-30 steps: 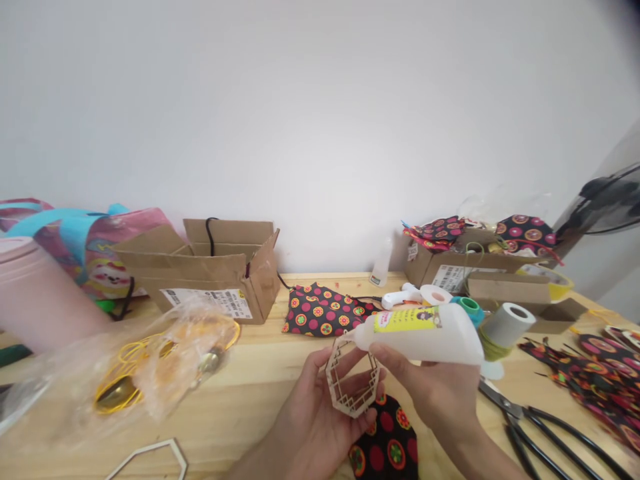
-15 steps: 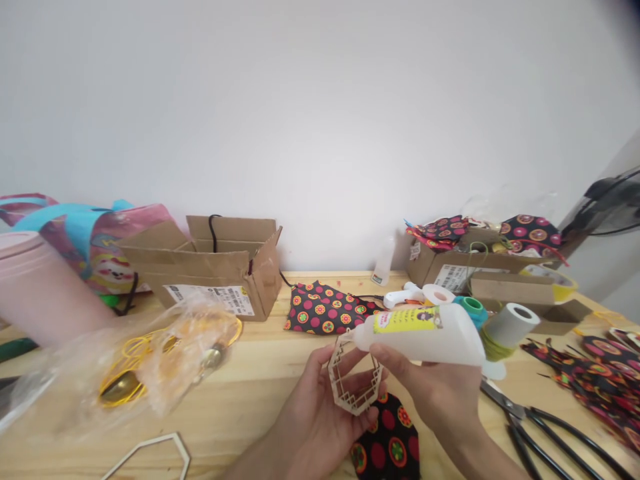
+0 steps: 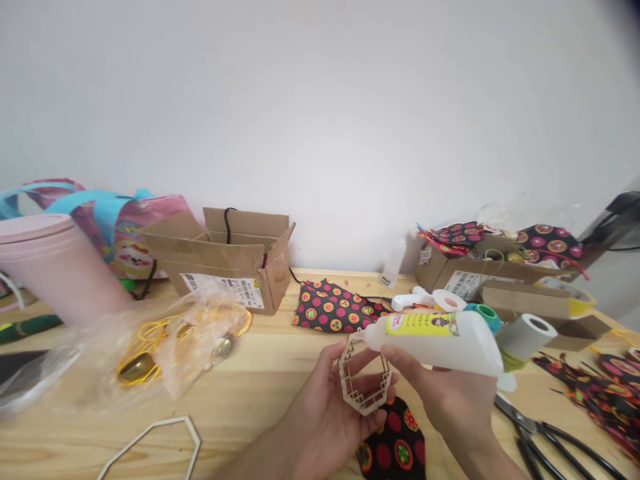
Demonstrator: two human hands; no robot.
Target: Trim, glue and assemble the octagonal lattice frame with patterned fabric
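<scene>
My left hand (image 3: 333,407) holds a small octagonal wooden lattice frame (image 3: 351,399) upright between thumb and fingers. In my right hand (image 3: 445,407) is a translucent glue bottle (image 3: 470,343) with a yellow label, lying nearly level. Its nozzle points left at the top of the wooden frame; whether the tip touches the wood I cannot tell. Below my hands lies a black fabric piece (image 3: 395,447) printed with colourful flowers. A second, larger thin wooden frame (image 3: 194,433) rests on the table at the front left.
Behind my hands are patterned cloth (image 3: 335,308) and a white glue gun (image 3: 407,302). Scissors (image 3: 525,423) and thread spools (image 3: 530,337) lie right. At left are a cardboard box (image 3: 225,263), a plastic bag (image 3: 185,340) with yellow cord, and a pink tumbler (image 3: 60,267).
The whole view has shifted a little, so everything appears slightly further right. My hands still hold the wooden frame and the glue bottle, with the nozzle staying at the frame's top.
</scene>
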